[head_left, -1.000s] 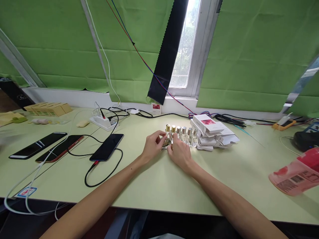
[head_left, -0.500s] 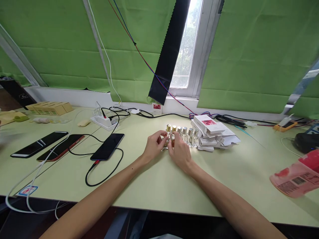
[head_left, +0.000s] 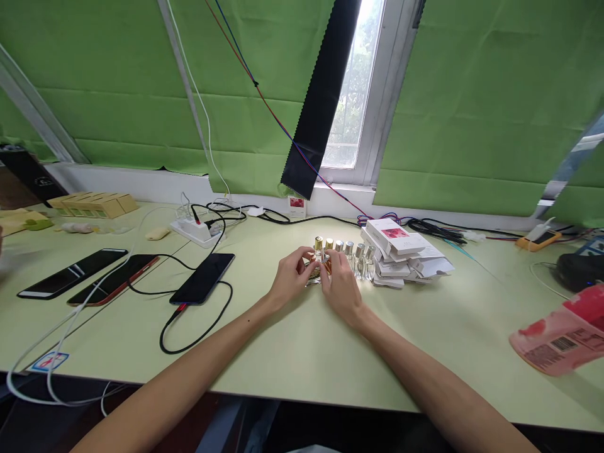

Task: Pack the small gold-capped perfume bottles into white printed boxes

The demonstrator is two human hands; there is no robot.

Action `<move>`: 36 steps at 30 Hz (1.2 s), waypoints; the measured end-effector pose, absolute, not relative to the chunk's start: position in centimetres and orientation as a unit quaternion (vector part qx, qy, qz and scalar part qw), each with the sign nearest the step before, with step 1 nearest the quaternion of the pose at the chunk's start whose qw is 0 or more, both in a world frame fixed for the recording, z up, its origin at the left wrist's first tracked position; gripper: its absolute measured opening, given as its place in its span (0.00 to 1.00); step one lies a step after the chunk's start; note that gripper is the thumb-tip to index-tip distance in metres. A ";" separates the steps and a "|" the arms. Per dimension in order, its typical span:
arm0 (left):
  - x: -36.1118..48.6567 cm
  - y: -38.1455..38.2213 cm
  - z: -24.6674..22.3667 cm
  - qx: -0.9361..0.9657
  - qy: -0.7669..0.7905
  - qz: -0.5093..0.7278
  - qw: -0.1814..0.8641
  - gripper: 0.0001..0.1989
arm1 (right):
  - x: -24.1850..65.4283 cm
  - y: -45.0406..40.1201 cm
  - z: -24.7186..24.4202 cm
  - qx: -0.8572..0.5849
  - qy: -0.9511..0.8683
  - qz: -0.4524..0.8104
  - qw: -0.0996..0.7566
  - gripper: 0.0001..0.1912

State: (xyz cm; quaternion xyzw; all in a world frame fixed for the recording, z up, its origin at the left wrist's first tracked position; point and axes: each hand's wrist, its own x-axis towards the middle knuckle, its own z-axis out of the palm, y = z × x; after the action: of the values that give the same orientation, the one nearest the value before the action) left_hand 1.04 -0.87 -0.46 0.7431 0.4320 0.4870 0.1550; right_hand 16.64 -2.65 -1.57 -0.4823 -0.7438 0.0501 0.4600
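My left hand (head_left: 291, 275) and my right hand (head_left: 343, 284) meet over the desk, their fingertips closed together. Between them is a small glass bottle (head_left: 324, 257), tilted and mostly covered by the fingers. Right behind and beside the fingers stand several clear glass bottles (head_left: 359, 263) with shiny gold and silver caps, close together in a row. A gold-capped bottle (head_left: 318, 243) rises just behind my left fingertips. Something small and shiny lies under the left fingers, too hidden to name.
Flattened white cartons (head_left: 401, 251) are piled right of the bottles. A phone (head_left: 202, 279) on a cable lies left, beside two more phones and a power strip (head_left: 195, 231). A pink cup (head_left: 559, 333) lies at the right. Yellow boxes (head_left: 97, 204) stand far left.
The piece between my fingertips has tipped from nearly upright to a slant, and my right fingers have shifted slightly. The row of bottles and the cartons stay in place.
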 end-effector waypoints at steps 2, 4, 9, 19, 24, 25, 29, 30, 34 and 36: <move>1.0 -0.8 -0.5 0.744 0.429 0.488 0.157 0.11 | 16.7 -2.7 -1.5 -0.490 -0.744 0.041 0.453 0.13; 1.0 -0.8 -0.6 0.743 0.427 0.489 0.159 0.12 | 16.7 -2.7 -1.5 -0.494 -0.743 0.031 0.451 0.13; 1.0 -0.8 -0.6 0.745 0.427 0.488 0.156 0.14 | 16.8 -2.4 -1.7 -0.458 -0.735 0.039 0.499 0.12; 0.9 -1.0 -0.4 0.746 0.425 0.482 0.172 0.17 | 16.8 -2.4 -1.8 -0.372 -0.723 0.024 0.582 0.11; 0.9 -1.1 -0.3 0.743 0.427 0.486 0.173 0.16 | 16.8 -2.5 -1.7 -0.365 -0.718 -0.005 0.593 0.12; 1.0 -1.1 -0.3 0.741 0.427 0.487 0.175 0.16 | 16.8 -2.5 -1.7 -0.364 -0.718 -0.006 0.593 0.12; 1.0 -1.2 -0.2 0.743 0.422 0.488 0.179 0.15 | 16.7 -2.5 -1.7 -0.365 -0.716 0.006 0.595 0.11; 1.1 -1.3 -0.1 0.744 0.421 0.487 0.179 0.15 | 16.7 -2.5 -1.7 -0.367 -0.715 0.012 0.595 0.11; 1.1 -1.3 -0.1 0.749 0.415 0.485 0.179 0.14 | 16.6 -2.7 -1.8 -0.381 -0.715 0.024 0.586 0.10; 1.1 -1.3 -0.1 0.751 0.412 0.485 0.179 0.14 | 16.5 -2.7 -1.7 -0.378 -0.718 0.024 0.585 0.09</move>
State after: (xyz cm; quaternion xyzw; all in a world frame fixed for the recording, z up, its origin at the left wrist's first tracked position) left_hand 1.08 -1.27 -0.14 0.7505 0.4120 0.4848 0.1786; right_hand 16.52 -2.74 -1.74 -0.3775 -0.7178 0.0239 0.5846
